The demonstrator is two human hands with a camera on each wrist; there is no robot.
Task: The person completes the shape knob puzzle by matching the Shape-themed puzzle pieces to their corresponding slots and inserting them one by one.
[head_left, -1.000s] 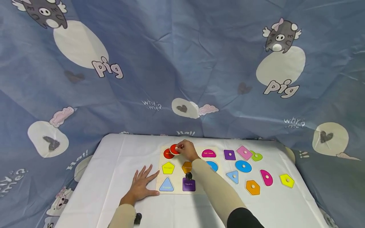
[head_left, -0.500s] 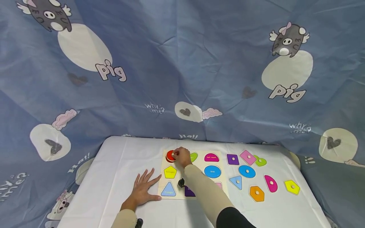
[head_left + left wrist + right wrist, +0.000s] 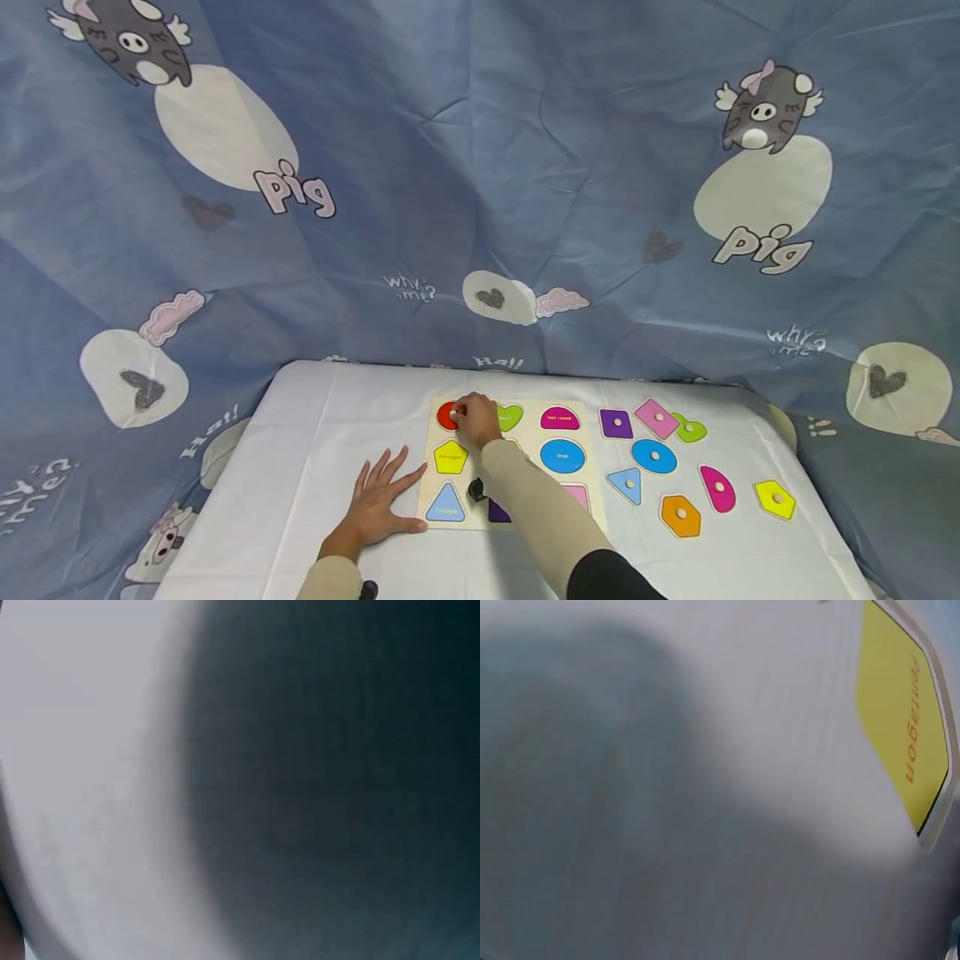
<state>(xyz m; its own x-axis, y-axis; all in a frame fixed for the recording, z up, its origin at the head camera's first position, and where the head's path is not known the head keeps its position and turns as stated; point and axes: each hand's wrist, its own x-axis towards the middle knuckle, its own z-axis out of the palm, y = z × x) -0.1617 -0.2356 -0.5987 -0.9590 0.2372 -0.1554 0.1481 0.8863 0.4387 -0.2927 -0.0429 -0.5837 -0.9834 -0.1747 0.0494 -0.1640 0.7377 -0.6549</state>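
Left hand [image 3: 381, 498]: lies flat, palm down, fingers straight and spread wide, pointing up and to the right.
Left forearm: in a beige sleeve, comes in from the lower edge of the head view.
Right hand [image 3: 474, 419]: reached forward, back of the hand up, fingers curled together at the tips.
Right arm: stretched out from the lower right, beige sleeve with a black part near the elbow.
Wrist views: neither hand is visible, only blur.
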